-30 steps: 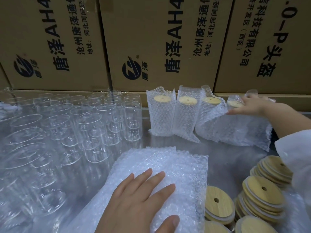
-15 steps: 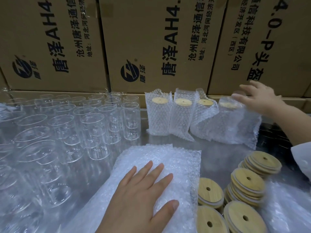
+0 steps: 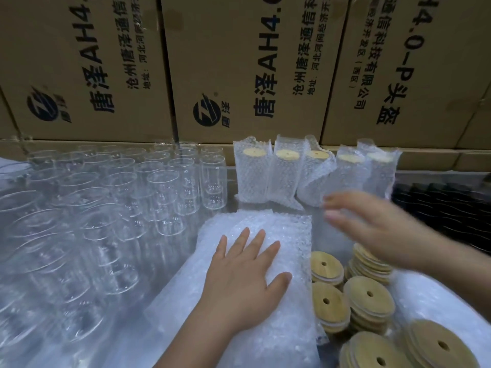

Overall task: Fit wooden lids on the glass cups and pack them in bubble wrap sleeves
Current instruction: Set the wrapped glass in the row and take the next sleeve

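To the left of the flat white stack of bubble wrap sleeves, rows of clear, empty glass cups are stood upright on the tabletop. The left hand is laid flat on top of the stack, its grip apart, with the fingers straight and spread and nothing clasped. Behind the stack, five lidded cups wrapped in bubble sleeves are lined up in front of brown printed cardboard boxes. Just right of the stack, round pale wooden lids with centre holes are piled in short stacks. Above them the blurred right hand is held in the air, its grip apart, with nothing held.
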